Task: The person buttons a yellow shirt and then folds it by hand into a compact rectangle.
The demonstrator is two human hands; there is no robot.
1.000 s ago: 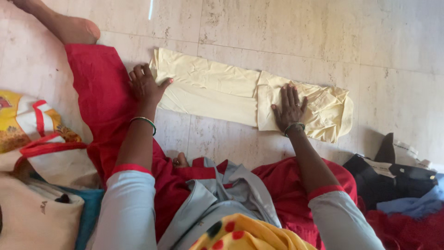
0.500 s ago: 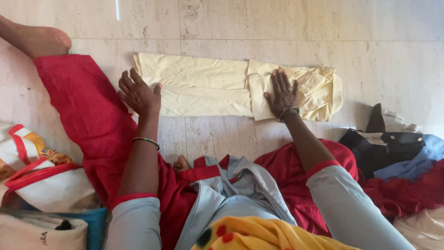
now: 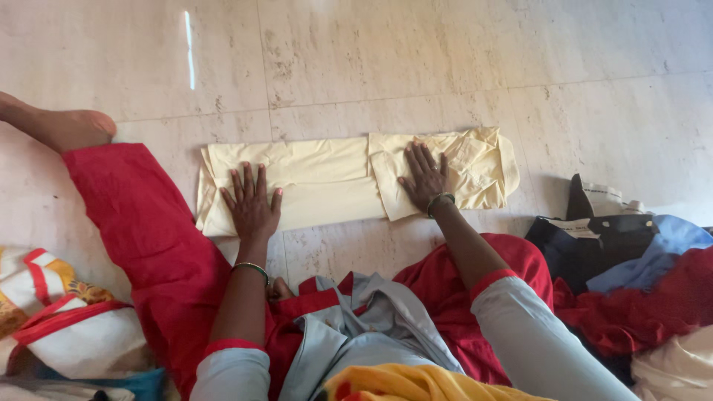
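Left hand (image 3: 252, 204) and right hand (image 3: 425, 177) press flat on yellow cloth (image 3: 327, 174).

We count one pale yellow folded garment (image 3: 327, 178) lying on the floor, with two hands on it: one left hand (image 3: 252, 206) and one right hand (image 3: 425, 177). Each wrist carries one bangle. At far left, one bare foot (image 3: 70, 126). Near right, one pile of clothes (image 3: 631, 282); near left, one bag (image 3: 67, 327).

Both arms reach forward; left hand (image 3: 252, 206) and right hand (image 3: 425, 177) lie flat, palms down, fingers spread, well apart.
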